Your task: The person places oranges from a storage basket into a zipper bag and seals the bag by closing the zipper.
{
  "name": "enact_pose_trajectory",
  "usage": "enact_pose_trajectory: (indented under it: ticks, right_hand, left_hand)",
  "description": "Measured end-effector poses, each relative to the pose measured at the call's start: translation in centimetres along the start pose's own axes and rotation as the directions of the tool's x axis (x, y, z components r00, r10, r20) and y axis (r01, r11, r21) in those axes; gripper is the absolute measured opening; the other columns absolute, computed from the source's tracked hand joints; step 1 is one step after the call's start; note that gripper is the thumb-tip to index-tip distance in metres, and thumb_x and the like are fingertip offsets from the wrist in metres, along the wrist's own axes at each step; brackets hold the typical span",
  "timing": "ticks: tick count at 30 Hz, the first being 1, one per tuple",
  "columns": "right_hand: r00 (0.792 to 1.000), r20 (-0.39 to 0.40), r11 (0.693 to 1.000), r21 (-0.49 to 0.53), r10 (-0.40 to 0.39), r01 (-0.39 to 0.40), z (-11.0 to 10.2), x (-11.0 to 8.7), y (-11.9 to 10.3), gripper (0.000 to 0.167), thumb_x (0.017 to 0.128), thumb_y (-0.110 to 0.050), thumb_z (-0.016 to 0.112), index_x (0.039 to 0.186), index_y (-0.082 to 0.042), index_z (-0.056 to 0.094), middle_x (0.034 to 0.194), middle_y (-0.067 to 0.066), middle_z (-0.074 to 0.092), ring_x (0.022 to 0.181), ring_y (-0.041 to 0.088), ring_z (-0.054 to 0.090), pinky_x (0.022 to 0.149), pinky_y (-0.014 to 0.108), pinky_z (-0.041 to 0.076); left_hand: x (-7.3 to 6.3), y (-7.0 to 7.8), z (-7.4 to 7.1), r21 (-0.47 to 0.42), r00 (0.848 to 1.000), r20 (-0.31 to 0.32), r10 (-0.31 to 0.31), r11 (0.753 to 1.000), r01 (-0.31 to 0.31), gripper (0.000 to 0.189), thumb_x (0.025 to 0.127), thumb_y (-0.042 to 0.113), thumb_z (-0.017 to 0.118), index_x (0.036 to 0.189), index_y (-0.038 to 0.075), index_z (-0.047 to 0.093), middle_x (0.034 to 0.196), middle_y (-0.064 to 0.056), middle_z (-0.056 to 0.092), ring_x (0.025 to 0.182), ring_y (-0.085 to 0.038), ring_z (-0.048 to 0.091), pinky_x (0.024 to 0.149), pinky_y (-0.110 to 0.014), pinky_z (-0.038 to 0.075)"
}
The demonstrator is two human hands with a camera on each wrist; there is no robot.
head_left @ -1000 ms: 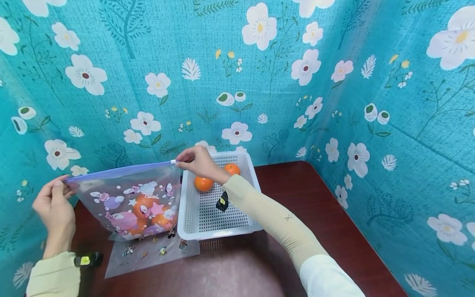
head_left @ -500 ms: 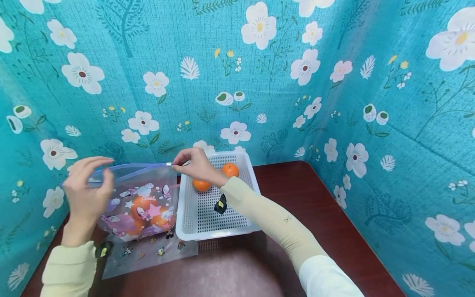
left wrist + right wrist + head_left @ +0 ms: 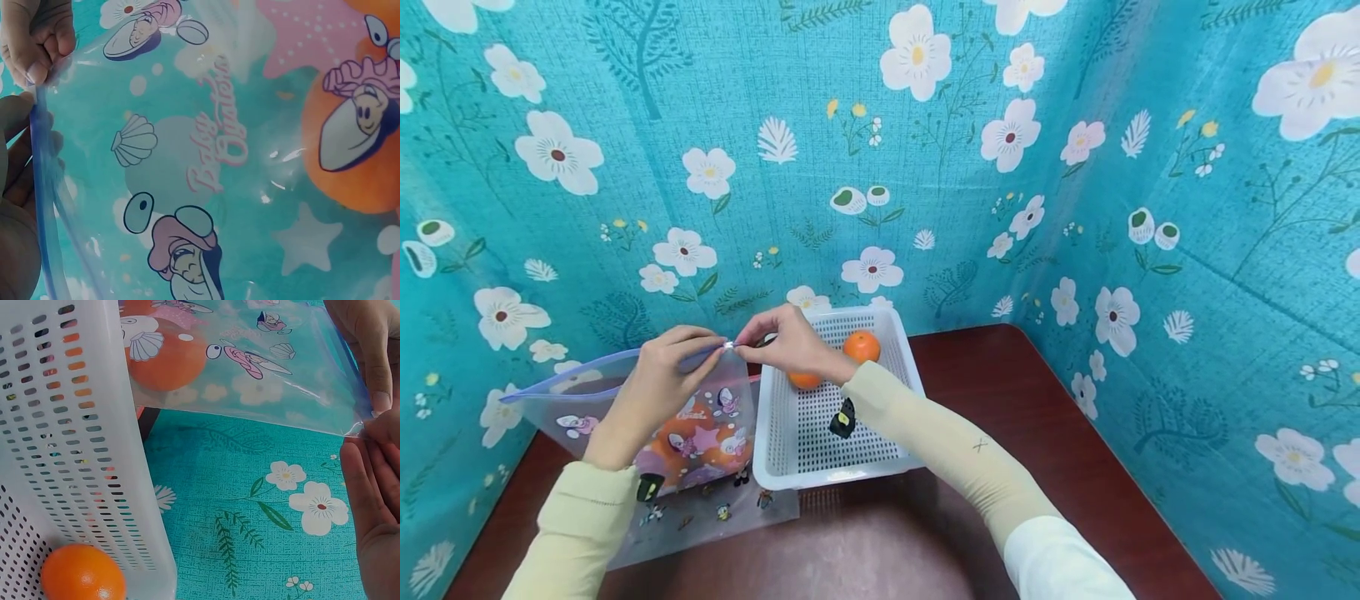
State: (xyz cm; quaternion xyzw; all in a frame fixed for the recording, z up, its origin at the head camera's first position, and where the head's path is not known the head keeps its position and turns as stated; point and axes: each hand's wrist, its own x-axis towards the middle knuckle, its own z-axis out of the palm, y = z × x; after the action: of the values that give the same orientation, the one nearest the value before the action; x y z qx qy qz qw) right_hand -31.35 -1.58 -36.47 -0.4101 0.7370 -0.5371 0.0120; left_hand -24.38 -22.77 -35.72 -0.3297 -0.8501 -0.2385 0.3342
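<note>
Left hand (image 3: 658,375) and right hand (image 3: 790,342) meet at the top right corner of the zip bag (image 3: 700,412); bag hangs below both, mostly under the left forearm. Left hand: thumb and fingers nearly closed, pinching the blue zip strip (image 3: 568,375) right at the white slider (image 3: 728,344). Right hand: thumb and index finger together on the corner just beside the slider, other fingers curled. Strip parts into two edges left of the left hand, so the mouth gapes there. Bag is thin clear plastic, glossy, creased, printed with pink and purple cartoon oysters, shells and stars; round orange fruit shows through low down. Just right of it, a white plastic basket (image 3: 835,479), rectangular, slotted walls, perforated floor, holding two smooth, shiny oranges (image 3: 861,346), one partly behind the right hand. Flat translucent sheet (image 3: 707,529) with small cartoon figures lies below the bag; can't tell if the bag's bottom touches it. Worktop (image 3: 955,400) is dark reddish-brown, slightly glossy, rounded far corner. Teal cloth (image 3: 820,100) with white flowers, leaves and trees hangs behind and on both sides, lightly wrinkled, woven-looking. Both forearms in pale cream sleeves (image 3: 947,433).
</note>
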Motion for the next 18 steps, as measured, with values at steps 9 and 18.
enact_pose_trajectory:
  ticks: [9, 18]
  right_hand:
    - [0.999, 0.036, 1.000, 0.021, 0.001, -0.002, 0.24, -0.28, -0.25, 0.008, 0.092, -0.003, 0.072, 0.097, 0.000, 0.078, 0.094, 0.012, 0.077, 0.083, 0.008, 0.071, 0.077, 0.025, 0.059]
    - [0.999, 0.041, 1.000, 0.000, 0.001, -0.001, 0.33, -0.21, -0.73, 0.006, 0.091, -0.002, 0.074, 0.093, -0.001, 0.079, 0.088, 0.011, 0.077, 0.078, 0.009, 0.071, 0.073, 0.025, 0.059]
  left_hand:
    - [0.05, 0.32, -0.07, -0.052, 0.999, -0.002, 0.040, 0.998, -0.040, 0.024, 0.074, -0.012, 0.083, 0.096, -0.003, 0.078, 0.093, -0.012, 0.074, 0.083, -0.026, 0.072, 0.086, 0.001, 0.040]
    - [0.41, 0.37, -0.14, -0.083, 0.996, 0.001, 0.093, 0.992, -0.093, 0.024, 0.071, -0.015, 0.082, 0.093, -0.006, 0.076, 0.090, -0.014, 0.073, 0.076, -0.028, 0.072, 0.080, -0.003, 0.046]
